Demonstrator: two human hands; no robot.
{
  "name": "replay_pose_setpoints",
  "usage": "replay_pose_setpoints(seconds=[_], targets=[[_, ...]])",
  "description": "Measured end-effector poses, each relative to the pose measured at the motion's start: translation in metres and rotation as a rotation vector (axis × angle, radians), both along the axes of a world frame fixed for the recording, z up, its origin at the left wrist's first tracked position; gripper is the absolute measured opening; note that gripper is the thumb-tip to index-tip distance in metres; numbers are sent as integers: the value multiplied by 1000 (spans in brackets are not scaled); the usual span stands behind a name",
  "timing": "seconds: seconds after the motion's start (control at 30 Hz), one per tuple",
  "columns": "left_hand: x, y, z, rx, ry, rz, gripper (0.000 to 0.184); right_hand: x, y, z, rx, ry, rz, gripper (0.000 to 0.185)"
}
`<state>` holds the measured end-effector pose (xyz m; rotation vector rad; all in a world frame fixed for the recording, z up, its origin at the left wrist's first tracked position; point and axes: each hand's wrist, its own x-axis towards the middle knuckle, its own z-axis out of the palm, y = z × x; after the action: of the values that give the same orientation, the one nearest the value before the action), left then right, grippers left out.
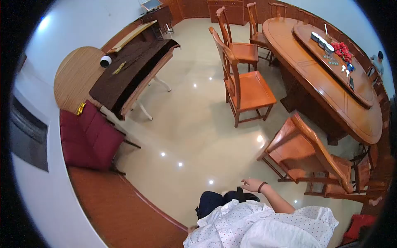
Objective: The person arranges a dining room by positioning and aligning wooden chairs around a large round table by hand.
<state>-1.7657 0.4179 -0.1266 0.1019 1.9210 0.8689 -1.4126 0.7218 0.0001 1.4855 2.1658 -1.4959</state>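
Observation:
My right hand (251, 185), with a dark bracelet (261, 187) on its wrist, hangs in front of my body above the tiled floor. Its fingers are loosely apart and nothing shows in them. Just beside it is a black strap (240, 194), in front of my white dotted shirt (235, 223) and dark trousers (209, 202). Only a sliver of my left hand (191, 229) peeks out at the shirt's left edge; its fingers are hidden. The nearest furniture to my right hand is a wooden chair (295, 155).
A large round table (306, 78) with dishes and red flowers stands right, with wooden chairs (252, 91) around it. Maroon chairs (93, 138) and a cloth-covered table (136, 68) line the left. A wood-panelled ledge (120, 206) runs lower left. Another person (377, 64) is far right.

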Motion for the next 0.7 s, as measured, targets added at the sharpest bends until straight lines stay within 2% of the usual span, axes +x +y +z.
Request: replay_pose_setpoints(seconds=[0.1,0.23,0.33,0.4,0.43,0.5,0.53,0.57,0.6,0.7], targets=[[-35,74,-21,-111,29,-176,23,-58,102,9,41,23,-27,49],[-113,185,-49,-215,201,-544,23,-129,213,-6,111,35,-106,48],[-190,295,-53,-193,333,-788,23,-169,286,-5,54,-44,-210,47],[-246,387,-51,-114,363,-866,23,-188,323,0,53,-20,-261,47],[-276,439,-50,-61,348,-868,23,-195,341,1,47,19,-308,47],[-333,563,-48,43,169,-692,23,-204,377,5,17,42,-396,46],[-345,631,-50,16,126,-621,24,-207,397,9,-22,42,-491,47],[-349,715,-25,-11,85,-548,25,-208,421,13,-55,44,-583,49],[-340,790,0,75,83,-569,26,-209,443,10,-57,56,-639,49],[-307,959,37,254,87,-631,29,-217,525,-11,-24,132,-804,48]])
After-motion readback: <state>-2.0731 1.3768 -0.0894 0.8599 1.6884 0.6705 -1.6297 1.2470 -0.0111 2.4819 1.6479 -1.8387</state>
